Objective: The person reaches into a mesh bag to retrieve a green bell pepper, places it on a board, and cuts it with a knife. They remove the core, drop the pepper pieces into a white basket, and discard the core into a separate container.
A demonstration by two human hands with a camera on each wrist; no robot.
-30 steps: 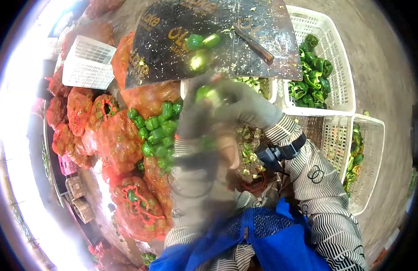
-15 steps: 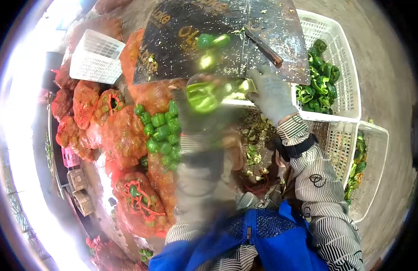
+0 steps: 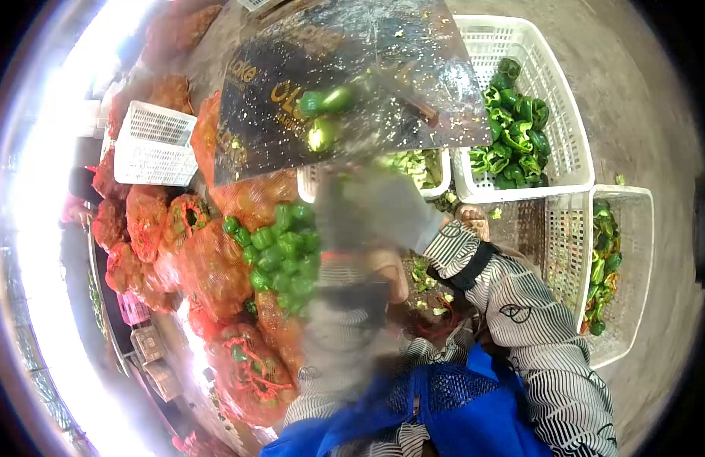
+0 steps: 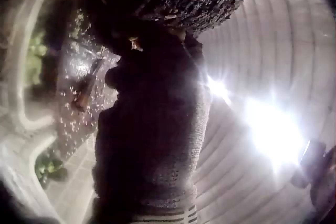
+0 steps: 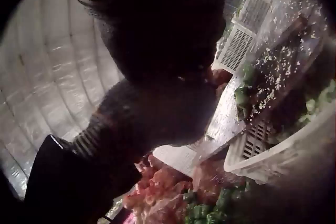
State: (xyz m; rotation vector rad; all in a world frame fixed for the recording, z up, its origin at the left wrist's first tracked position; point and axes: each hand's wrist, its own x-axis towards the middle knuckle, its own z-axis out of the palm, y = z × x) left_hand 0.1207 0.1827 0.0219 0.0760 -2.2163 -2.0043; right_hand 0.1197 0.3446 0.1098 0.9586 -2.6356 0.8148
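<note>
Both gloved hands are close together below the dark board (image 3: 352,84) in the head view, the left hand (image 3: 341,209) beside the right hand (image 3: 394,206), both blurred. Whatever lies between their fingers is hidden. Near the board's front edge sit a pale green pepper (image 3: 320,135) and two darker green ones, one a whole pepper (image 3: 310,103). A brown-handled knife (image 3: 423,113) lies to their right. In the left wrist view the left hand (image 4: 149,134) is a dark silhouette beside the knife (image 4: 86,90). The right wrist view shows dark overlapping glove and sleeve shapes, their fingers unclear.
A white crate (image 3: 585,164) of opened green peppers stands at right, another crate (image 3: 640,266) with scraps in front of it. A tray (image 3: 444,179) of pale pieces sits under the board. Whole peppers (image 3: 280,255) and red net sacks (image 3: 215,263) lie at left.
My right hand has moved left from the tray's edge to beside my left hand. The opened light green pepper at my left hand is out of sight. The head view has shifted.
</note>
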